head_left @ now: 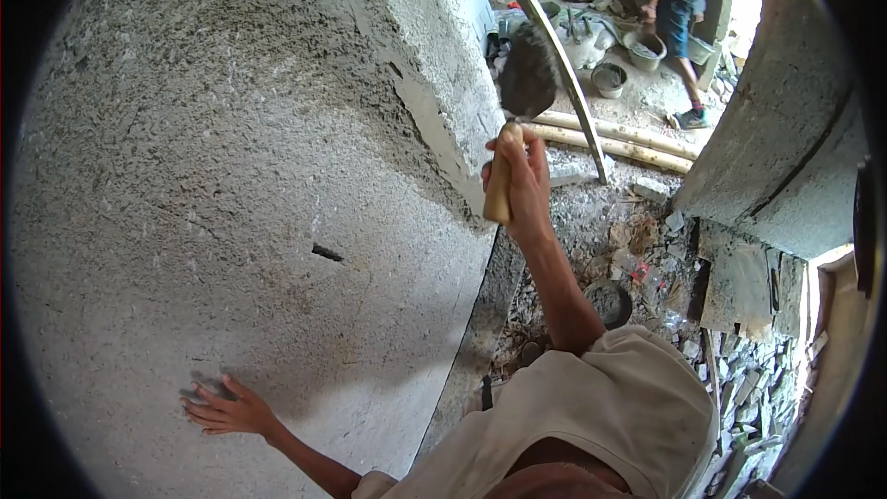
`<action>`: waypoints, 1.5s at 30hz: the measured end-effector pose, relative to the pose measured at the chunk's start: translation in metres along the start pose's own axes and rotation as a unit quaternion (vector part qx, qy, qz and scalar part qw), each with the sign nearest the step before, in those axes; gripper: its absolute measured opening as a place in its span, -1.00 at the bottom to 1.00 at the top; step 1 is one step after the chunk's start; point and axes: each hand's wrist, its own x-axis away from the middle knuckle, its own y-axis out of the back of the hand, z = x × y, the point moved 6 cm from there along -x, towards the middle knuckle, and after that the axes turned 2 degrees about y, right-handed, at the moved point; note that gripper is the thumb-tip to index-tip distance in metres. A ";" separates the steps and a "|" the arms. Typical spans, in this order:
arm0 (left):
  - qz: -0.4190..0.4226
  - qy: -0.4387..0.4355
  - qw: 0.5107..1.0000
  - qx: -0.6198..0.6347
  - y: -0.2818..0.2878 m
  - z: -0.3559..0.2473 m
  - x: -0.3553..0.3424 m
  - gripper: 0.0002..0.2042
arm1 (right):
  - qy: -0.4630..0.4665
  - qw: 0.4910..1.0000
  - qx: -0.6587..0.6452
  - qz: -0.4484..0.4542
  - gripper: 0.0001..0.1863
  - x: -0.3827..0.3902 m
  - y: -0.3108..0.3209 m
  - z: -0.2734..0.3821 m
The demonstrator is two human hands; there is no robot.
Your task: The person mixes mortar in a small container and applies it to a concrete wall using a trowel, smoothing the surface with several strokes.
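Note:
My right hand (525,176) is wrapped round the wooden handle of a trowel (497,192). It is raised beside the edge of a rough plastered wall (231,249), with the dark trowel blade (528,74) pointing away from me and somewhat blurred. Lower down, my left hand (231,409) is spread with fingers apart against the smoother, paler part of this wall; its shadow falls close to the fingers. Darker, coarse plaster covers the upper wall, and a short slot (327,252) is cut into its middle.
A long curved strip (564,65) leans past the wall's edge. Beyond lie bamboo poles (628,141) and several buckets (609,80). Another person (679,14) stands at the far right. Rubble (637,259) covers the ground at my right, with a black round container (610,303) and broken bricks (753,397).

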 end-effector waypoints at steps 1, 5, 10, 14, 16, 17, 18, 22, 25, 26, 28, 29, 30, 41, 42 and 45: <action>-0.002 0.004 1.000 0.002 -0.005 0.004 0.000 -0.41 | 0.004 1.000 0.000 0.002 -0.53 -0.010 -0.008 -0.010; -0.066 -0.026 0.997 -0.005 -0.020 0.008 -0.006 -0.39 | 0.156 0.969 0.157 -0.106 -0.54 -0.053 -0.029 -0.039; -0.081 -0.020 0.996 0.027 -0.029 -0.022 0.008 -0.37 | 0.088 0.949 0.299 -0.040 -0.47 -0.116 -0.108 -0.139; -0.074 -0.042 0.996 0.002 -0.030 -0.001 0.004 -0.37 | 0.216 0.951 0.148 0.162 -0.49 -0.026 -0.285 -0.049; -0.090 -0.035 0.995 0.016 -0.027 -0.003 0.000 -0.36 | 0.205 0.952 0.122 0.191 -0.51 -0.014 -0.293 -0.032; -0.086 -0.036 0.995 0.018 -0.027 -0.002 -0.001 -0.36 | 0.223 0.944 0.140 0.199 -0.55 -0.016 -0.285 -0.026; -0.086 -0.029 0.996 0.015 -0.026 0.001 -0.003 -0.35 | 0.239 0.935 0.157 0.207 -0.60 -0.019 -0.277 -0.024; -0.092 -0.017 0.995 0.035 -0.027 -0.009 -0.002 -0.31 | 0.033 0.951 0.273 0.140 -0.55 -0.073 -0.125 -0.093; -0.080 -0.023 0.996 0.028 -0.029 -0.006 0.000 -0.29 | 0.002 0.968 0.252 0.013 -0.57 -0.082 -0.076 -0.112; -0.082 -0.029 0.996 0.014 -0.029 -0.005 0.000 -0.30 | -0.032 0.979 0.198 0.042 -0.58 -0.092 -0.078 -0.120; -0.081 -0.047 0.996 0.003 -0.030 -0.005 0.001 -0.30 | -0.100 0.987 0.091 0.085 -0.55 -0.107 -0.080 -0.141; -0.078 -0.057 0.995 -0.003 -0.032 -0.006 0.002 -0.31 | -0.105 0.987 0.090 0.079 -0.55 -0.115 -0.077 -0.154; -0.077 -0.063 0.995 -0.004 -0.031 -0.008 0.003 -0.31 | -0.139 0.984 0.083 0.071 -0.54 -0.121 -0.074 -0.174; -0.100 -0.050 0.994 0.022 -0.011 -0.020 -0.011 -0.31 | -0.256 0.958 -0.073 0.103 -0.64 -0.139 -0.122 -0.180; -0.092 -0.045 0.995 0.024 -0.018 -0.016 -0.004 -0.31 | -0.247 0.959 -0.062 0.121 -0.64 -0.144 -0.143 -0.164; -0.073 -0.052 0.996 0.001 -0.032 -0.004 0.006 -0.31 | -0.157 0.971 -0.015 0.180 -0.66 -0.156 -0.211 -0.110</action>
